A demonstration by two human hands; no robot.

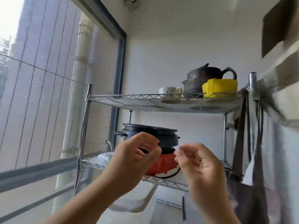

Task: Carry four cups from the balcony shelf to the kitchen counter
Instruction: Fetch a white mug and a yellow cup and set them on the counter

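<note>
Both hands — left (137,152), right (199,160) — fingers loosely curled, empty | white cup (170,92) well above, top shelf (145,102)

White cup (170,92) with faint speckles, yellow box (220,88), dark teapot (203,78), black pot (150,135), red base (163,165).

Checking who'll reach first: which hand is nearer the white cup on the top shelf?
Left, though barely. The left hand is below the white cup and to its left; the right hand is lower and to its right. Both are empty.
</note>
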